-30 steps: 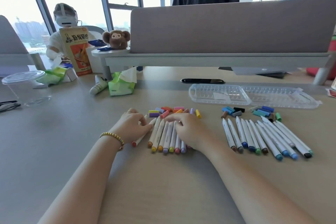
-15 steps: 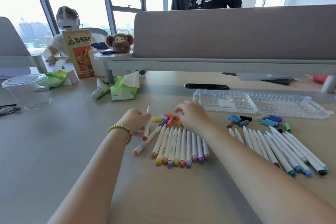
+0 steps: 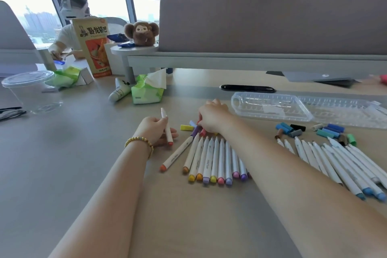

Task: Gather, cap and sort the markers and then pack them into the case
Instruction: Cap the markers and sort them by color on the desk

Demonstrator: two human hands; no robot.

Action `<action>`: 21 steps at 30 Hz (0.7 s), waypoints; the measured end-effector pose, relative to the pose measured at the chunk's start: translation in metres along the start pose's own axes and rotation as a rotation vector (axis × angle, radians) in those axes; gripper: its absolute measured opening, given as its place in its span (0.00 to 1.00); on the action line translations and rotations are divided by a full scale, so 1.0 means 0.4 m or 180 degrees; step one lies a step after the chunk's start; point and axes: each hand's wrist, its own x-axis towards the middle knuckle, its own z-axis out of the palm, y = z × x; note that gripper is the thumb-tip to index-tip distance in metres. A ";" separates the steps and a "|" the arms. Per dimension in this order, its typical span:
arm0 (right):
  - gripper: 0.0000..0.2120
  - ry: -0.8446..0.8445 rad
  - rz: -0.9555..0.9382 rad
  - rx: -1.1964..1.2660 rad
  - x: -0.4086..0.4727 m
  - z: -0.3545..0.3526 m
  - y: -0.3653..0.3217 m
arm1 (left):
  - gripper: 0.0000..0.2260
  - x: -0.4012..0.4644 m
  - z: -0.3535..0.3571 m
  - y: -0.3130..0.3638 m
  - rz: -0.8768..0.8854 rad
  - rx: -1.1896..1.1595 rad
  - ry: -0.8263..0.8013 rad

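while my left hand point(image 3: 156, 130) holds one uncapped marker point(image 3: 167, 126) upright, fingers curled round its barrel with the coral end down near the table point(image 3: 83, 174), my right hand point(image 3: 213, 118) reaches into the loose caps point(image 3: 192, 128) at the far end of the warm-coloured row point(image 3: 211, 159). its fingers are bent down among them, but i cannot tell whether it has one pinched yet. to do this step well, i judge i should pick the cap that matches the coral end, bring it to the bare tip, line it up straight and press until it seats, keeping the barrel steady in my left. the cool-coloured markers point(image 3: 335, 163) lie in a second row to the right with their own caps point(image 3: 310, 130) beyond them, and the clear case point(image 3: 272, 107) lies open behind both. the word "marker" is legible on a barrel; the orange packet point(image 3: 94, 46) carries chinese characters.
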 end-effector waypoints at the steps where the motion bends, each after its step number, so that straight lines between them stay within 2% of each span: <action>1: 0.17 0.0038 -0.0004 -0.0065 -0.005 0.001 -0.005 | 0.11 -0.006 0.002 -0.001 -0.0026 -0.0018 -0.0077; 4: 0.15 0.0348 0.0060 -0.0159 -0.024 0.001 -0.010 | 0.12 -0.028 0.017 -0.006 -0.0043 -0.0020 -0.0258; 6: 0.11 0.0855 0.0214 0.0353 -0.041 0.000 -0.004 | 0.11 -0.042 0.028 -0.004 0.0059 -0.0051 -0.0247; 8: 0.08 0.1334 0.0521 0.1698 -0.077 -0.006 0.006 | 0.10 -0.053 0.033 0.003 0.0343 0.0009 -0.0121; 10: 0.11 0.1613 0.0728 0.3304 -0.136 -0.014 0.019 | 0.08 -0.061 0.042 0.014 0.0756 0.0019 -0.0059; 12: 0.11 0.1515 0.0975 0.4448 -0.194 -0.011 0.037 | 0.07 -0.074 0.059 0.020 0.1016 0.0058 -0.0142; 14: 0.07 0.1385 0.1209 0.5333 -0.227 -0.003 0.058 | 0.08 -0.086 0.079 0.018 0.1166 0.0466 -0.0315; 17: 0.05 0.1479 0.1455 0.5511 -0.229 -0.003 0.085 | 0.06 -0.093 0.092 0.010 0.1519 0.1154 -0.0414; 21: 0.08 0.1622 0.1427 0.5287 -0.224 -0.012 0.091 | 0.05 -0.104 0.089 0.018 0.1709 0.1098 -0.0568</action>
